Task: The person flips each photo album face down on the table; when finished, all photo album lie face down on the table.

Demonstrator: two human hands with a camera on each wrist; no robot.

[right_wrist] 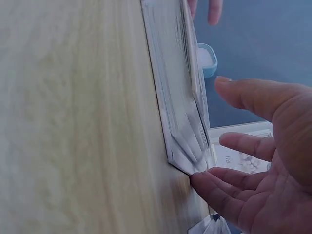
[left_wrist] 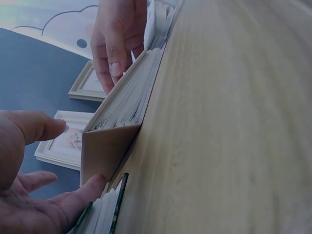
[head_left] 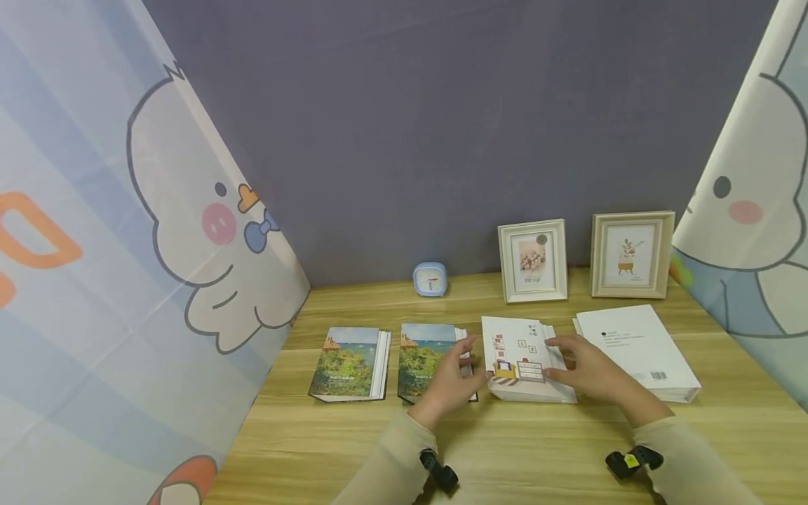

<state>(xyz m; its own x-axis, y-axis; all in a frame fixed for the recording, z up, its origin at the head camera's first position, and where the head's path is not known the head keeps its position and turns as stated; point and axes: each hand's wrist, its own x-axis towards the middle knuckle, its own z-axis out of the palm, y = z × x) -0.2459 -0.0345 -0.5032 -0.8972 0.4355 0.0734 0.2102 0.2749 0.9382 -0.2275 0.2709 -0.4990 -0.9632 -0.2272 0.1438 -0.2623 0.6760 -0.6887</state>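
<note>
A white photo album (head_left: 514, 344) with a furniture drawing on its cover lies flat on the table between both hands. On its left, my left hand (head_left: 451, 379) is spread beside the spine; in the left wrist view a fingertip reaches the pale spine (left_wrist: 109, 151), with the thumb held away from the cover. My right hand (head_left: 590, 368) is at the page side, and in the right wrist view its lower fingertips touch the cover's corner while the thumb stands apart. Left of this album lies a landscape-covered photo album (head_left: 421, 358), partly hidden by my left hand.
Another landscape photo album (head_left: 346, 361) lies further left. At the right is a larger white book (head_left: 637, 344) with a barcode. Behind stand a small blue clock (head_left: 431, 279) and two picture frames (head_left: 533, 261), against a dark back wall. Printed curtains (head_left: 82, 140) border the sides.
</note>
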